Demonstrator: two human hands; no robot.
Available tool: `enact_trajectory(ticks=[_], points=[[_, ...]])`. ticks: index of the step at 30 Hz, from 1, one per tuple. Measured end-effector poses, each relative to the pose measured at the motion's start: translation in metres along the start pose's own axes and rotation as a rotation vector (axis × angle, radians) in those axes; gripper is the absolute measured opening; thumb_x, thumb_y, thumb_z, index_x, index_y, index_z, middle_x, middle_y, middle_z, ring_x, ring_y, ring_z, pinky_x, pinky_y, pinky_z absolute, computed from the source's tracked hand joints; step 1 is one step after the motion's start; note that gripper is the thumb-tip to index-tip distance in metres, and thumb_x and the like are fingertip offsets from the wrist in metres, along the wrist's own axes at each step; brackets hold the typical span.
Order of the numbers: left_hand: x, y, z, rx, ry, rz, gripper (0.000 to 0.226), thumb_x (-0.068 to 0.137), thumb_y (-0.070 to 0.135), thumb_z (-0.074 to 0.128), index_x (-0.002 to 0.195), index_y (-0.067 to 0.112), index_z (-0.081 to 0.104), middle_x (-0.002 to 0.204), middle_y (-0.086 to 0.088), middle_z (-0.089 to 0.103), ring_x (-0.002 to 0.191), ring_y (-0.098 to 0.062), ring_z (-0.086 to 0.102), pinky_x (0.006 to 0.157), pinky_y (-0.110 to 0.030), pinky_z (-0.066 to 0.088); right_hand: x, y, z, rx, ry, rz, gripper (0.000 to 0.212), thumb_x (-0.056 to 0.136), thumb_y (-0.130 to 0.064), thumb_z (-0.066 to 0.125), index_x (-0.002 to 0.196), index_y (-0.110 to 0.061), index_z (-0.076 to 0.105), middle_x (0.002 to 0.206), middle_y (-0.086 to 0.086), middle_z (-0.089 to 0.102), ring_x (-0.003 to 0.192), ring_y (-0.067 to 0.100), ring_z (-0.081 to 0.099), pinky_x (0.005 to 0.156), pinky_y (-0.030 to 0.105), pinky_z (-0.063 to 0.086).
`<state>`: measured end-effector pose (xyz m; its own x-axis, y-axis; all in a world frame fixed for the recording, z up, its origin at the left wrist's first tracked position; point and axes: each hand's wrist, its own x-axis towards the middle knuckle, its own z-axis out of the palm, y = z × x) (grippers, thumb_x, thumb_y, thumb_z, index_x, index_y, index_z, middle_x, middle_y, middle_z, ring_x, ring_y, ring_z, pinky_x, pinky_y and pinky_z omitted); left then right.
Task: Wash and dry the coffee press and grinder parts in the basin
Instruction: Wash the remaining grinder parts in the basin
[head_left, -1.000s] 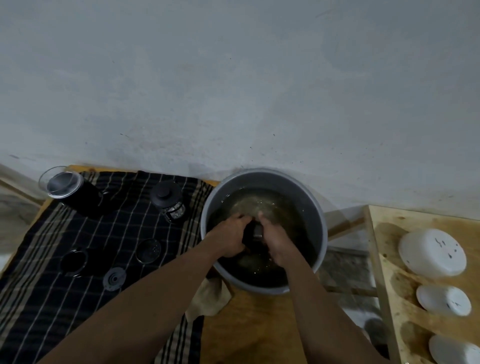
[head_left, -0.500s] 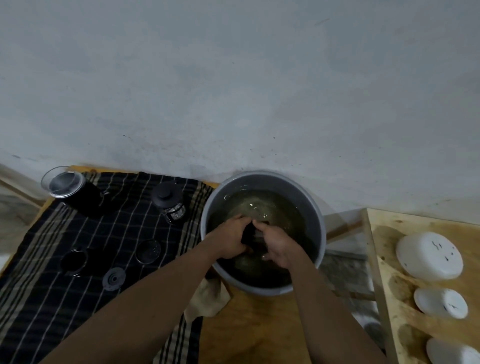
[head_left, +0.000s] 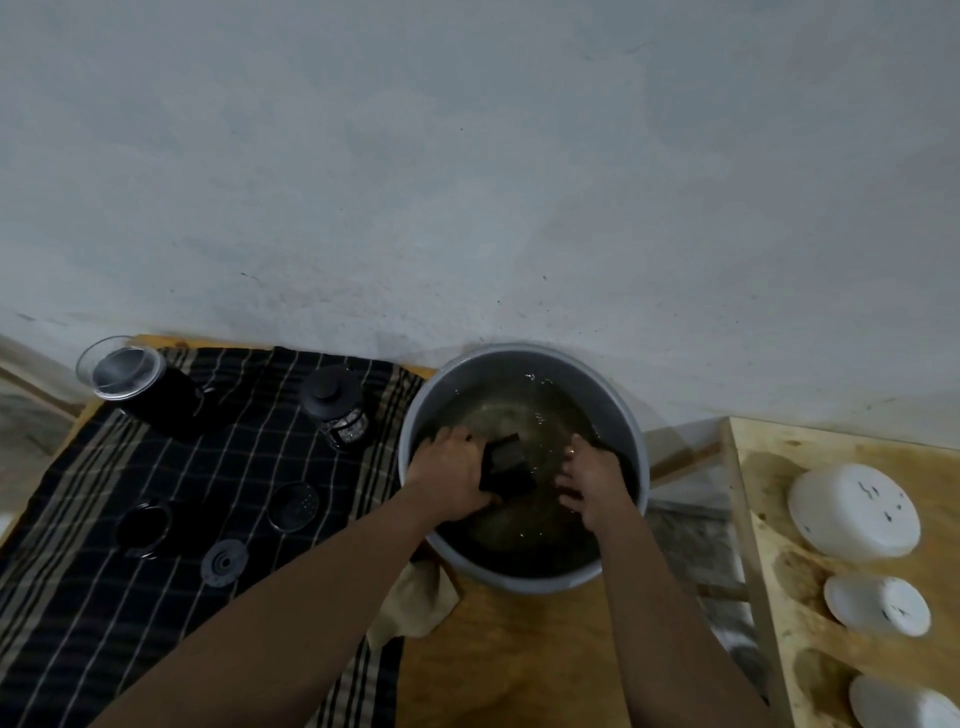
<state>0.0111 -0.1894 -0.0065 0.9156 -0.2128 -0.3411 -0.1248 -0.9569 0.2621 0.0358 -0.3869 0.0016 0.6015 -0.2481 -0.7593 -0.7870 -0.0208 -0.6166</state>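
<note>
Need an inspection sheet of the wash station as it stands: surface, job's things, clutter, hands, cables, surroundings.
Surface: wooden table; striped cloth covers its left part.
Job's things: grey basin holds water, with a dark part in it. On the cloth are a coffee press, a grinder with a clear lid, a mesh disc, a dark disc and a dark ring.
Clutter: beige rag at the basin's near-left edge.
Hands: left hand grips the dark part; right hand is in the water, fingers spread, apart from the part.
Cables: nothing seen.
Surroundings: grey wall behind; wooden shelf at right with three white bowls.
</note>
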Motion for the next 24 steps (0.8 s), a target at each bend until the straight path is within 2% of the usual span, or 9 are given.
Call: enact_trajectory(ticks=[2,4,5,8,11,14,18,21,24], points=[[0.001,0.001,0.001,0.036,-0.019,-0.003,0.077,0.079,0.054,0.076,0.141,0.02,0.046,0.14,-0.01,0.046,0.129,-0.03,0.044,0.108,-0.046,0.04,0.003,0.005,-0.003,0.046,0.045,0.005,0.032,0.105,-0.029,0.047,0.122,-0.006,0.062,0.097,0.008,0.064,0.094,0.025,0.06,0.089,0.045,0.05],[0.002,0.001,0.002,0.06,-0.057,-0.013,0.073,0.079,0.052,0.076,0.139,0.02,0.049,0.14,-0.01,0.047,0.128,-0.031,0.045,0.107,-0.047,0.041,0.001,0.011,0.005,0.018,-0.031,-0.008,0.032,0.106,-0.027,0.046,0.117,-0.004,0.065,0.098,0.01,0.069,0.09,0.024,0.064,0.076,0.036,0.049],[0.003,0.001,0.003,0.062,-0.071,-0.009,0.07,0.079,0.05,0.076,0.137,0.02,0.051,0.139,-0.011,0.049,0.126,-0.031,0.047,0.106,-0.046,0.042,0.001,0.014,0.012,-0.018,-0.097,-0.02,0.034,0.105,-0.031,0.048,0.116,-0.005,0.066,0.1,0.01,0.071,0.091,0.024,0.067,0.075,0.035,0.049],[0.003,0.001,0.004,0.015,-0.103,0.042,0.053,0.08,0.041,0.074,0.126,0.018,0.058,0.131,-0.01,0.056,0.119,-0.03,0.054,0.099,-0.042,0.048,-0.004,0.022,0.034,-0.166,-0.279,-0.021,0.048,0.092,-0.053,0.058,0.122,-0.015,0.063,0.117,0.009,0.069,0.107,0.028,0.065,0.1,0.045,0.05],[0.003,-0.001,0.004,-0.148,-0.112,0.088,0.051,0.078,0.034,0.077,0.123,0.017,0.06,0.125,-0.007,0.059,0.112,-0.026,0.059,0.093,-0.037,0.051,-0.009,0.025,0.043,-0.212,-0.344,-0.028,0.037,0.095,-0.047,0.057,0.117,-0.019,0.069,0.111,0.006,0.073,0.104,0.025,0.067,0.101,0.046,0.052],[0.005,-0.006,0.002,-0.351,-0.093,0.141,0.067,0.07,0.038,0.086,0.129,0.02,0.061,0.128,-0.003,0.057,0.114,-0.02,0.057,0.099,-0.036,0.049,-0.012,0.019,0.038,-0.08,-0.331,0.054,0.035,0.095,-0.042,0.059,0.121,-0.02,0.067,0.118,0.011,0.07,0.108,0.029,0.065,0.095,0.047,0.054],[0.005,-0.004,-0.004,-0.668,0.001,0.112,0.08,0.068,0.037,0.092,0.138,0.019,0.057,0.131,-0.001,0.057,0.121,-0.013,0.055,0.104,-0.026,0.044,-0.009,0.009,0.016,0.197,-0.378,0.054,0.038,0.098,-0.037,0.061,0.129,-0.015,0.062,0.122,0.014,0.071,0.113,0.032,0.064,0.07,0.043,0.059],[0.0,0.004,-0.009,-0.914,0.023,-0.001,0.076,0.067,0.035,0.093,0.132,0.021,0.055,0.123,0.004,0.064,0.112,-0.014,0.065,0.086,-0.029,0.06,-0.014,0.008,0.009,0.393,-0.436,0.075,0.04,0.096,-0.037,0.064,0.131,-0.017,0.06,0.125,0.016,0.069,0.119,0.038,0.062,0.081,0.053,0.059],[-0.004,0.009,-0.018,-0.95,0.188,-0.074,0.074,0.064,0.034,0.095,0.125,0.024,0.054,0.113,0.015,0.062,0.102,0.003,0.061,0.08,-0.006,0.049,-0.019,0.004,0.015,0.409,-0.428,0.076,0.042,0.097,-0.042,0.061,0.133,-0.022,0.056,0.13,0.013,0.065,0.12,0.037,0.061,0.088,0.058,0.056]])
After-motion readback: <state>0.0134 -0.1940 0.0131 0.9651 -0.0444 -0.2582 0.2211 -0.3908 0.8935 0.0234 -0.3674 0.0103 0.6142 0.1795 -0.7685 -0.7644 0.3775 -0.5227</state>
